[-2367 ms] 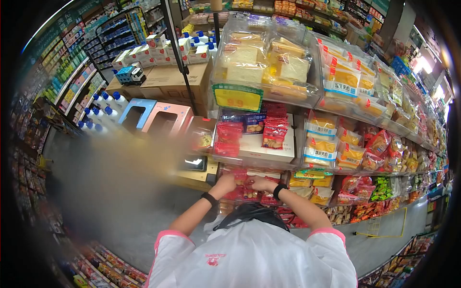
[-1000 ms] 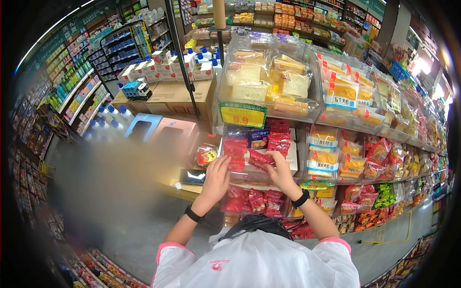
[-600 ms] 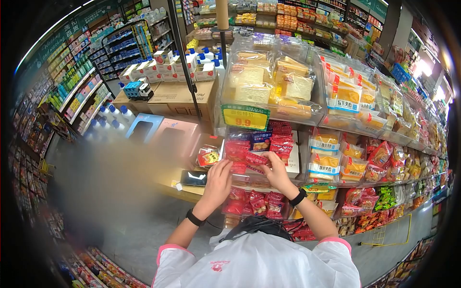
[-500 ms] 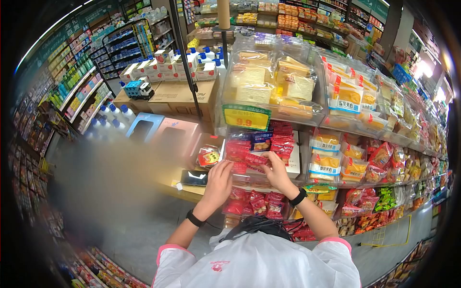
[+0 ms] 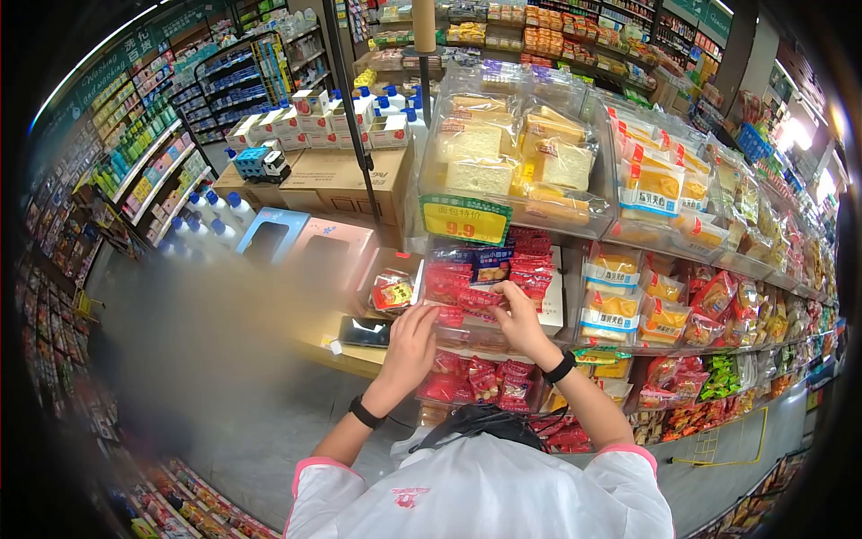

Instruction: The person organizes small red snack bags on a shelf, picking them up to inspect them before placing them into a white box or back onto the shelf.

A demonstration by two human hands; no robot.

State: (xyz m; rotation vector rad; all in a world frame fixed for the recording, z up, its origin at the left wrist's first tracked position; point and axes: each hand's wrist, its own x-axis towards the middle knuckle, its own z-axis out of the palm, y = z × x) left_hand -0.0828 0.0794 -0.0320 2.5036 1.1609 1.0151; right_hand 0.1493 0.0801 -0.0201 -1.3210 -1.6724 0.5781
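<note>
My right hand (image 5: 523, 329) pinches the end of a small red snack packet (image 5: 479, 299) above a clear shelf bin. My left hand (image 5: 410, 345) is at the bin's left front, fingers bent and closed around the edge of another red packet (image 5: 450, 316); its fingertips are partly hidden. More red packets (image 5: 532, 280) and a dark blue packet (image 5: 490, 264) lie in the bin behind my hands. Below, a lower bin holds further red packets (image 5: 483, 381).
Bagged bread (image 5: 473, 154) fills the upper bin, behind a yellow price sign (image 5: 464, 220). Packaged sandwiches (image 5: 609, 310) sit to the right. At left are a phone (image 5: 365, 332), a pink box (image 5: 334, 260) and cartons (image 5: 355, 184). A blurred patch covers the lower left.
The red packet in my right hand has tilted slightly, its left end lower among the other packets. Both hands stay in nearly the same place; the view has shifted slightly.
</note>
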